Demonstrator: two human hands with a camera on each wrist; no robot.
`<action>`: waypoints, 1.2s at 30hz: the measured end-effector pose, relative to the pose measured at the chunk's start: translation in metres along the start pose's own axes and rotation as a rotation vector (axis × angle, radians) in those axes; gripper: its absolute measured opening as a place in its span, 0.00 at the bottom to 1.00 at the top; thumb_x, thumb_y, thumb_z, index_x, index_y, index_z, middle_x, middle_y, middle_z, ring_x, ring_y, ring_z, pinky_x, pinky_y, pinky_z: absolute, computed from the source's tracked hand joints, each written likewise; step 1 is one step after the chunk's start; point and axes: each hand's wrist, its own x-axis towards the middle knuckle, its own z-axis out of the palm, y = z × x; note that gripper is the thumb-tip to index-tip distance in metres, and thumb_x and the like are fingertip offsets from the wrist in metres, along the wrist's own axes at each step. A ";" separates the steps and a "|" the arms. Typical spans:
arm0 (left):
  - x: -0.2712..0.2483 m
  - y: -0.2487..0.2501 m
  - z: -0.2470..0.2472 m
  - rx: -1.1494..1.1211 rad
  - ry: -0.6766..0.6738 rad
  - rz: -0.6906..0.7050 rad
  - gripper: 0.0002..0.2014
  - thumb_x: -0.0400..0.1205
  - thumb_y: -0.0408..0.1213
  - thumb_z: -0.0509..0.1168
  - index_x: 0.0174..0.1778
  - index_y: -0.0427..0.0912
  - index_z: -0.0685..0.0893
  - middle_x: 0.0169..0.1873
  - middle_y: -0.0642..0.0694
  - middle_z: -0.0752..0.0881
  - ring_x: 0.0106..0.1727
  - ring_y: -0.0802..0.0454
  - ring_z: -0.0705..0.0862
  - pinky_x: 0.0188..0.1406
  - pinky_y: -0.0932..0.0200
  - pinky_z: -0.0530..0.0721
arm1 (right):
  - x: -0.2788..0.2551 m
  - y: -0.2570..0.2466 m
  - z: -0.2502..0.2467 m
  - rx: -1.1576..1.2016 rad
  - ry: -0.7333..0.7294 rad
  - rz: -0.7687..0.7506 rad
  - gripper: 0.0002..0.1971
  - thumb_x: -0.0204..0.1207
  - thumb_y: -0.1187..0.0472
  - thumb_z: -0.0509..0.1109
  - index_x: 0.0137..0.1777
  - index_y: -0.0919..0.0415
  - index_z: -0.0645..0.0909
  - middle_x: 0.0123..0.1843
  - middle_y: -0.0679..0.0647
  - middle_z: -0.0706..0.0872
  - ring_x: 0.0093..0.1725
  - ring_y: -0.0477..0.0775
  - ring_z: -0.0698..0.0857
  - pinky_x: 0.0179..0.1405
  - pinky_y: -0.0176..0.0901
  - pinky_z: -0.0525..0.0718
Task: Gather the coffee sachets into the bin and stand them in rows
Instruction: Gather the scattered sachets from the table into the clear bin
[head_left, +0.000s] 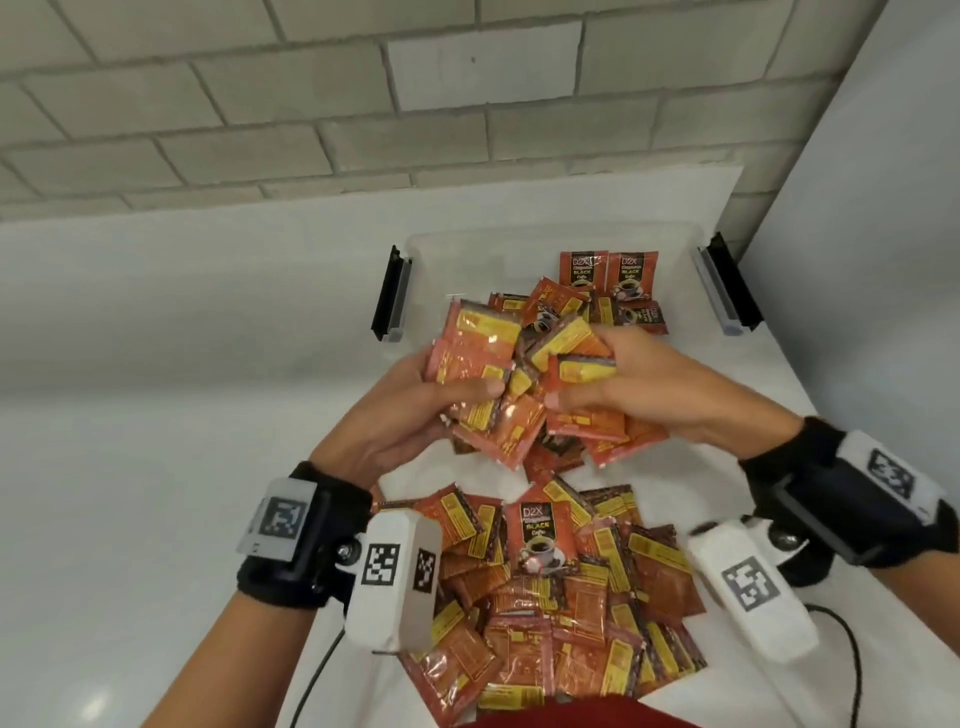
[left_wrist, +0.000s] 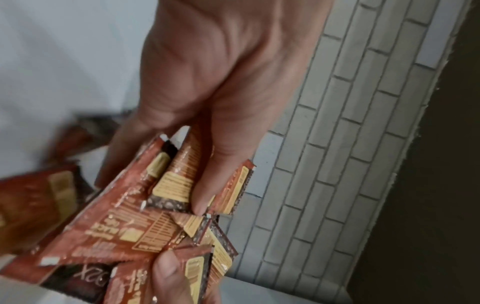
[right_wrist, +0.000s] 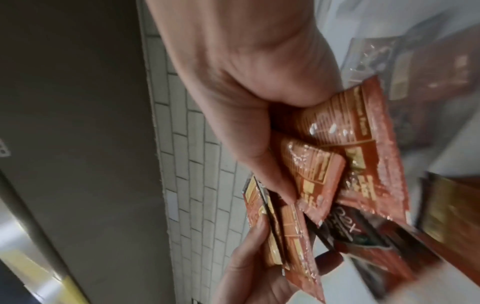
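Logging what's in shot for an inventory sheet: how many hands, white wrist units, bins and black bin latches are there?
Hands: 2, left hand and right hand, each gripping coffee sachets
White wrist units: 2
Clear bin: 1
Black bin latches: 2
Total: 7

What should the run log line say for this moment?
left hand: grips sachets | right hand: grips sachets | bin: few stand | pile: remains

A white table (head_left: 156, 467) stands against a pale brick wall (head_left: 311, 104). Black cables (head_left: 852, 670) trail over the table's near edge, and what may be a dark door (right_wrist: 78, 144) borders the brickwork.
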 end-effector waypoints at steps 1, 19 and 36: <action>0.003 0.009 0.002 -0.015 0.000 0.026 0.28 0.70 0.28 0.72 0.68 0.37 0.77 0.57 0.41 0.89 0.57 0.45 0.89 0.50 0.47 0.90 | 0.001 -0.006 -0.007 0.007 0.027 -0.010 0.15 0.72 0.68 0.76 0.55 0.54 0.81 0.47 0.50 0.92 0.39 0.46 0.91 0.35 0.36 0.89; 0.157 0.076 -0.004 0.421 -0.039 -0.116 0.20 0.75 0.21 0.72 0.63 0.31 0.81 0.57 0.36 0.88 0.57 0.42 0.88 0.60 0.44 0.85 | 0.103 0.010 -0.095 -0.066 0.107 0.226 0.22 0.65 0.71 0.81 0.60 0.62 0.84 0.56 0.58 0.90 0.55 0.59 0.89 0.61 0.57 0.85; 0.142 0.082 0.004 1.194 0.095 -0.125 0.41 0.72 0.44 0.78 0.78 0.47 0.66 0.74 0.45 0.72 0.72 0.42 0.74 0.69 0.43 0.77 | 0.107 0.029 -0.097 -0.442 0.161 0.209 0.45 0.63 0.65 0.84 0.77 0.59 0.62 0.71 0.58 0.75 0.70 0.60 0.74 0.69 0.53 0.73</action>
